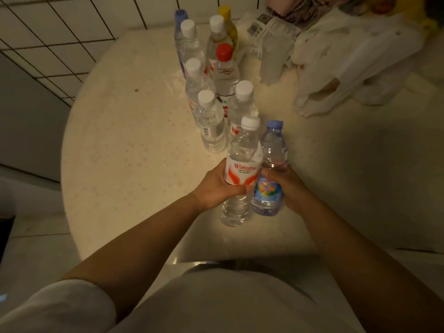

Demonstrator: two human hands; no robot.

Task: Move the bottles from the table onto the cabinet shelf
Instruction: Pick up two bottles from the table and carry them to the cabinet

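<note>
My left hand (217, 186) grips a clear white-capped bottle (242, 162) with a red and white label. My right hand (287, 186) grips a purple-capped bottle (270, 162) with a colourful blue label. Both bottles are upright, side by side, near the front of the round cream table (125, 152). Several more bottles stand in a row behind them: white-capped ones (211, 123), a red-capped one (225, 70), a yellow-capped one (228, 22) and a blue-capped one (180, 27). No cabinet shelf is in view.
White plastic bags and crumpled wrapping (336, 58) lie on the table's far right. A white tiled wall (60, 32) runs behind the table on the left. My white shirt fills the bottom of the view.
</note>
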